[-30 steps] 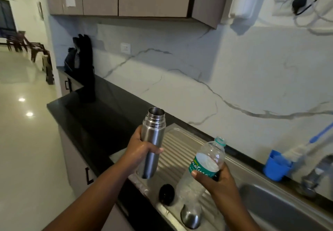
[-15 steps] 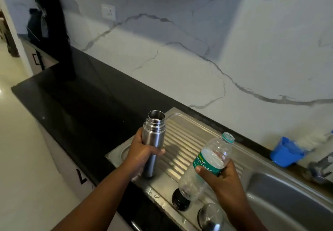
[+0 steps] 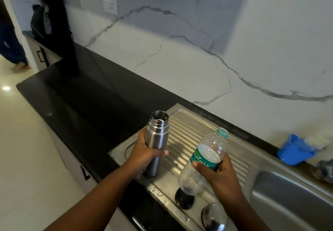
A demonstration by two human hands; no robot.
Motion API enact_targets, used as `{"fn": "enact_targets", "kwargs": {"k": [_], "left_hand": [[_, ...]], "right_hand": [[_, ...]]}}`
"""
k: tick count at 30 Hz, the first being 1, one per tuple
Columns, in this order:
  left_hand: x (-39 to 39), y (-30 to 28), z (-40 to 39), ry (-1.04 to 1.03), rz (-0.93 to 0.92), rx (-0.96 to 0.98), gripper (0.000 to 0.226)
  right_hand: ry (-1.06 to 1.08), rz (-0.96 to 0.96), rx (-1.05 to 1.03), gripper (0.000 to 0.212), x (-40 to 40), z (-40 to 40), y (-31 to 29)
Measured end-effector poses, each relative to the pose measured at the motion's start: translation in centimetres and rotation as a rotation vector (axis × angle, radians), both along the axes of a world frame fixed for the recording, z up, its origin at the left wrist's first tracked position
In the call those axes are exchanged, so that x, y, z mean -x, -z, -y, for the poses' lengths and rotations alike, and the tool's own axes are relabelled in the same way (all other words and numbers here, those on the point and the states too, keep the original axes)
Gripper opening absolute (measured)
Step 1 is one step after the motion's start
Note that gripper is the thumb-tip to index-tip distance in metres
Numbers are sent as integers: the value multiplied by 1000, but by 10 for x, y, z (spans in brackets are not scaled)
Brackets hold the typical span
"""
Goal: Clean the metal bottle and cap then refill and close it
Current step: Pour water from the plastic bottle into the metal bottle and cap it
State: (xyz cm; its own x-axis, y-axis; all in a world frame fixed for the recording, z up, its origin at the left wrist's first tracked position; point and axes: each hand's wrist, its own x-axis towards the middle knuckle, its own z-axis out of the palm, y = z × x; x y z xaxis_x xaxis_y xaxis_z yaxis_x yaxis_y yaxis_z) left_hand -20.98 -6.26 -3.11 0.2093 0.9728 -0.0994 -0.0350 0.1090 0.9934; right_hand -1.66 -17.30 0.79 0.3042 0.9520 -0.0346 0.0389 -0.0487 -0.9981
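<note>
My left hand grips the open metal bottle, upright, its base on or just above the ribbed steel drainboard. A clear plastic water bottle with a green label, uncapped and tilted toward the metal bottle, is held around its middle by my right hand. Its mouth is apart from the metal bottle's mouth. Under the plastic bottle lies a black inner stopper. Beside that, at the drainboard's front edge, sits the round steel cap.
The sink basin lies to the right. A blue plastic mug stands behind it by the wall, with a tap partly seen at the right edge. Black countertop stretches left to a dark bag. A person's legs show at far left.
The view has tipped down toward the sink. The metal bottle has come down from mid-air to the drainboard. The plastic bottle stays tilted in my right hand, slightly nearer the metal bottle.
</note>
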Motion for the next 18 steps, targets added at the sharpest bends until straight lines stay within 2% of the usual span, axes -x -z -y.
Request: {"fn": "enact_targets", "kwargs": {"k": [4,6,9,10,11,13,14,16,18], "left_hand": [[4,10,12,-68,-98,-46,130],[0,7,28,-223,-108,-149,126],[-12,-3,63,-262,-173,-732,108],[-19,-4,73,-181,-237,-882,99],[-27,-5,80,-57,-326,-947,95],[-47,-10,85,184,-442,-800,101],[-59,-15,86,238,-396,-655,101],[-76,-23,81,259,-168,-402,94],[-85,-24,68,224,-89,-296,84]], "right_hand": [[-31,5,7,72,0,2,-1],[-45,9,-8,71,-2,3,-1],[-46,6,-40,70,-7,4,1],[-47,-2,-60,69,-8,4,2],[-54,-16,-76,69,-9,5,0],[-102,-96,-73,76,-10,6,-3],[-155,-159,-59,82,-13,7,-6],[-234,-253,-25,90,-25,5,-9],[-175,-250,33,80,-45,-1,-5]]}}
